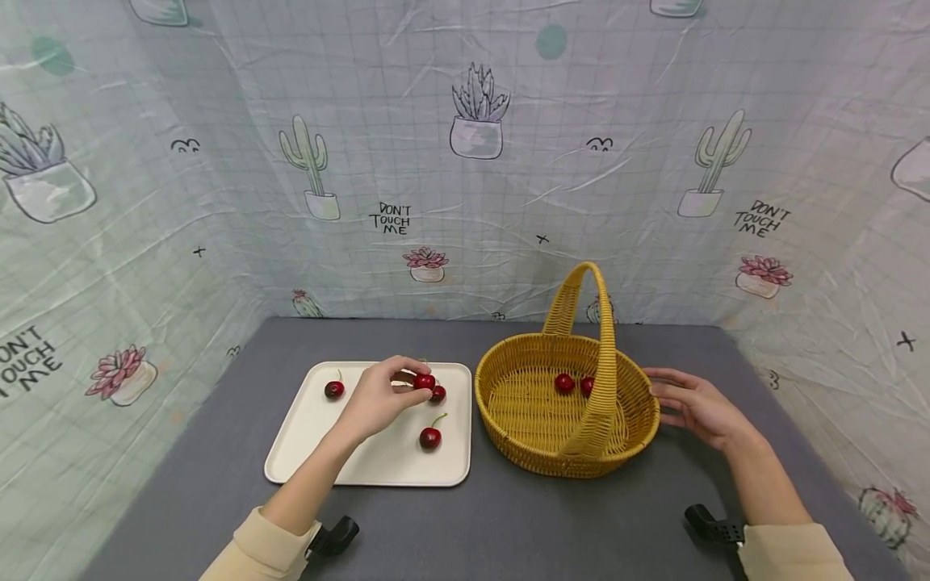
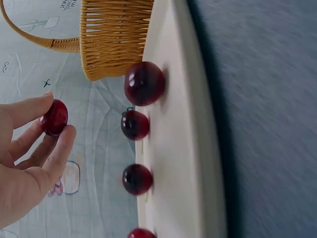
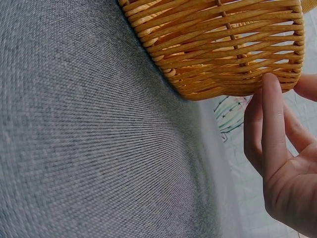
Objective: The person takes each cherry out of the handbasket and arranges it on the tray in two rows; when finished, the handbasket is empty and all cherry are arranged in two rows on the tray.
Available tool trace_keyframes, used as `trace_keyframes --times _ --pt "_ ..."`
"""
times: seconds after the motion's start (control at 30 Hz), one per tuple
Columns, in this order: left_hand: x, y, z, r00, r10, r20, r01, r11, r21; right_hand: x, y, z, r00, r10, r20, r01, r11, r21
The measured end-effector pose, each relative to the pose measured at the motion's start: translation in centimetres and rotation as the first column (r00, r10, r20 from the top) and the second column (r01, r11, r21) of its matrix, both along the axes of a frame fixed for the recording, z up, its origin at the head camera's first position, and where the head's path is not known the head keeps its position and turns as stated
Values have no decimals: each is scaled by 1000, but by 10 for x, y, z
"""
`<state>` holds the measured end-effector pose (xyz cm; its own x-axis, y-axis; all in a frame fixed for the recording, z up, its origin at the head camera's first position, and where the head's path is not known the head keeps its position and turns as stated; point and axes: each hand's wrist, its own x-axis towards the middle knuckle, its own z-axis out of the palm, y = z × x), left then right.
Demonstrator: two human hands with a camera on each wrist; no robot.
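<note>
One printed cloth [image 1: 392, 97] walls the grey table [image 1: 508, 524]. The left hand [image 1: 379, 395] pinches a cherry [image 1: 425, 382]; the right hand [image 1: 703, 407] touches the basket [image 1: 526, 411], fingers fairly straight.

The gray table [image 1: 508, 524] bears a tray [image 1: 392, 468] and basket [image 1: 523, 453].

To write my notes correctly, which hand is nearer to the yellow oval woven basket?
Right: the right hand touches the basket at its right side; the left hand is to its left, above the white rectangular tray.
</note>
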<state>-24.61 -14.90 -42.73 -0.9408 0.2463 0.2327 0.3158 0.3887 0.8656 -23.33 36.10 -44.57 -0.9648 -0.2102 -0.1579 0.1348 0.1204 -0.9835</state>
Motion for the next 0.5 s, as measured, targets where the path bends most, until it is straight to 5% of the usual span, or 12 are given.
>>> trace_keyframes --times 0.5 --pt "21 -32 -16 1000 -12 25 15 995 -101 2 0 2 1000 3 6 -3 1000 -12"
